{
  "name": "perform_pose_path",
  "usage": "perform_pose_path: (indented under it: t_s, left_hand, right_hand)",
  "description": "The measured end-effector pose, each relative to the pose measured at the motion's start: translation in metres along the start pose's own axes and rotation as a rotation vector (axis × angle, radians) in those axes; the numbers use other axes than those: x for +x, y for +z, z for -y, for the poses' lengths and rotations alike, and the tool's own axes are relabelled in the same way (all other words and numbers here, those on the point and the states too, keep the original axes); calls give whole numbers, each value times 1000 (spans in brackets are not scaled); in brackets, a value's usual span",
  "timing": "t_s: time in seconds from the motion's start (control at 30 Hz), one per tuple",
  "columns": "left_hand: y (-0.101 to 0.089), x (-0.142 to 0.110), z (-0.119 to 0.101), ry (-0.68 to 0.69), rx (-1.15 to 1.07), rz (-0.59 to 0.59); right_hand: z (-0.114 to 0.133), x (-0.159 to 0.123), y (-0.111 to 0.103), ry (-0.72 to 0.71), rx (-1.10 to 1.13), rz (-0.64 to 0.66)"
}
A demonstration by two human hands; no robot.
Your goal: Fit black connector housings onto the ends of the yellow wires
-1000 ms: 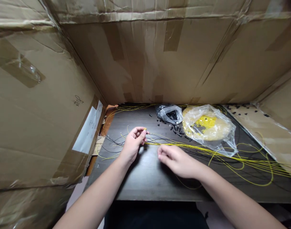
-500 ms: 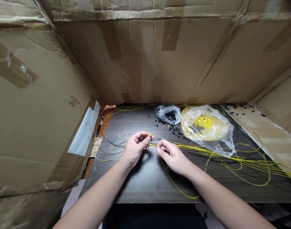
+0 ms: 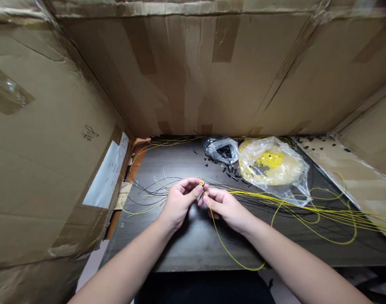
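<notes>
Between the thumb and forefinger of my left hand (image 3: 183,200) is a small round yellow piece (image 3: 201,183), too small to name more closely. My right hand (image 3: 226,207) is up against the left fingertips, its thumb and forefinger pinched on a thin yellow wire (image 3: 218,234). That wire hangs from the fingers in a loop down to the table's front edge. Where the wire meets the round piece is hidden by the fingertips. Behind both hands, a bundle of yellow wires (image 3: 275,197) and dark wires runs across the table.
A clear bag of yellow pieces (image 3: 270,162) and a smaller bag of black pieces (image 3: 223,151) lie at the back of the dark table (image 3: 180,253). Several loose black pieces (image 3: 232,172) are scattered before them. Cardboard walls (image 3: 186,84) enclose the left, back and right.
My right hand has moved left and closed up to my left hand, now pinching at the yellow wire beside the round piece. The view has shifted slightly.
</notes>
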State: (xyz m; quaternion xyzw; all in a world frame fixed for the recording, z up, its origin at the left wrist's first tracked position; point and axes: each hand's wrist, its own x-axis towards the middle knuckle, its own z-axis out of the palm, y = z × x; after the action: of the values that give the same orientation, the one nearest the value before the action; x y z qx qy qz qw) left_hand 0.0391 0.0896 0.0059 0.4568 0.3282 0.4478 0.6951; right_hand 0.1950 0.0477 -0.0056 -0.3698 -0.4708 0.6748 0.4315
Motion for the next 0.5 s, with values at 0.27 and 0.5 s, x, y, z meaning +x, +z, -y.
perform_pose_path:
  t_s: [0.27,0.5]
  left_hand:
    - [0,0,2,63,80,-18]
    - [1,1,8,109,221,-5]
  right_hand:
    - [1,2,3,23,365,-173]
    - [0,4,-1,45,390,-175]
